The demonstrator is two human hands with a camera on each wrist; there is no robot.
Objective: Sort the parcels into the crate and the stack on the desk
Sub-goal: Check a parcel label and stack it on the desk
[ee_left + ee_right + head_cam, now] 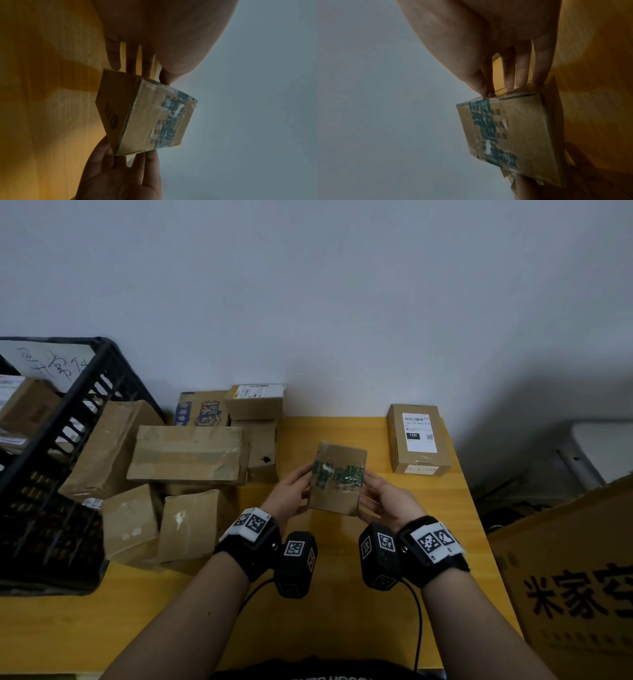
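Note:
A small brown cardboard parcel [337,498] with green printed tape hangs just above the yellow desk [342,433], held between both hands. My left hand [291,494] pinches its left edge, thumb on the top face and fingers below. On the opposite edge my right hand [382,496] grips the same way. In the left wrist view the left fingertips [147,73] touch the parcel [154,121]. In the right wrist view the right fingertips [520,83] press its upper edge [513,128]. The black slatted crate [85,392] stands at the far left with parcels inside. One labelled parcel [418,436] lies flat at the back right.
A loose heap of several brown parcels [186,453] covers the desk's left half beside the crate. A large printed carton [575,577] stands off the desk's right edge. A grey wall runs behind the desk. Cables trail from the wrist cameras over the front edge.

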